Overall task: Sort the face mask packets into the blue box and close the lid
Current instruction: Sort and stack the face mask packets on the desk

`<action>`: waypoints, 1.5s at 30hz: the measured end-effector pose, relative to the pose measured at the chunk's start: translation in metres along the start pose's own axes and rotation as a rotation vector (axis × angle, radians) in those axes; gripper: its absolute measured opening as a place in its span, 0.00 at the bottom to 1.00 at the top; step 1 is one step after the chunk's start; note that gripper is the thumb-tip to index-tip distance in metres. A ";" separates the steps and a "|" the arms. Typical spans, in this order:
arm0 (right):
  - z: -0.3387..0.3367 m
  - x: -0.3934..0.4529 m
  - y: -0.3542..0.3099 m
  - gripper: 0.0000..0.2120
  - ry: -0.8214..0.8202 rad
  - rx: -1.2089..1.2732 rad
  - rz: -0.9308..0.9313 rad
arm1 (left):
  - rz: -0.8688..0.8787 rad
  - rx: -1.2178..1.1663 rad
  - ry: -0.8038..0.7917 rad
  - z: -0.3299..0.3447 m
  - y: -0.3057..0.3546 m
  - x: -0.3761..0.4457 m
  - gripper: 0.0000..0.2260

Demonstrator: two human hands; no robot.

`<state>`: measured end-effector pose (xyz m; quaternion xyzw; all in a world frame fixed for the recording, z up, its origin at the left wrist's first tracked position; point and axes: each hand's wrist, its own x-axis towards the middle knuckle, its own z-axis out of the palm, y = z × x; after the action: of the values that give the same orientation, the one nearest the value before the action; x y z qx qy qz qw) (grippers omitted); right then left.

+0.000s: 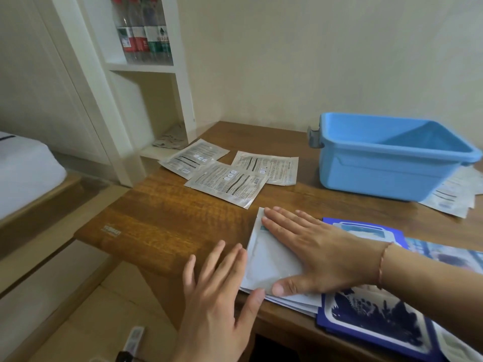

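A stack of pale face mask packets (269, 259) lies near the front edge of the wooden table (167, 223). My right hand (313, 246) lies flat on top of the stack, fingers straight. My left hand (217, 288) is spread, its fingers touching the stack's left edge and the thumb at its front corner. Three silver packets (230, 181) lie printed side up in the middle of the table. The open blue box (386, 165) stands at the back right, with no lid on it. More packets (449, 197) stick out from under the box's right side.
Dark blue packets (373, 322) lie at the front right under my right forearm. A white shelf unit (146, 69) with water bottles (142, 30) stands at the back left. A bed (26, 173) is to the left, and the wall is behind the table.
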<state>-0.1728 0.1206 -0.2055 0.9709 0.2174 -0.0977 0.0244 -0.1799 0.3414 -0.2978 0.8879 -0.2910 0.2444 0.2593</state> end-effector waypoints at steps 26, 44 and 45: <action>0.024 -0.261 0.107 0.36 0.277 0.296 0.472 | 0.478 -0.157 -0.322 0.044 0.196 0.100 0.29; 0.115 -0.466 0.186 0.13 0.568 0.135 1.246 | 0.793 0.057 -0.947 0.080 0.399 0.103 0.31; 0.116 -0.466 0.188 0.11 0.567 0.090 1.227 | 0.793 0.055 -0.953 0.082 0.402 0.103 0.30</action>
<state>-0.5264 -0.2544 -0.2252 0.9066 -0.3795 0.1831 -0.0230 -0.3418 -0.0280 -0.1713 0.7302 -0.6760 -0.0935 -0.0326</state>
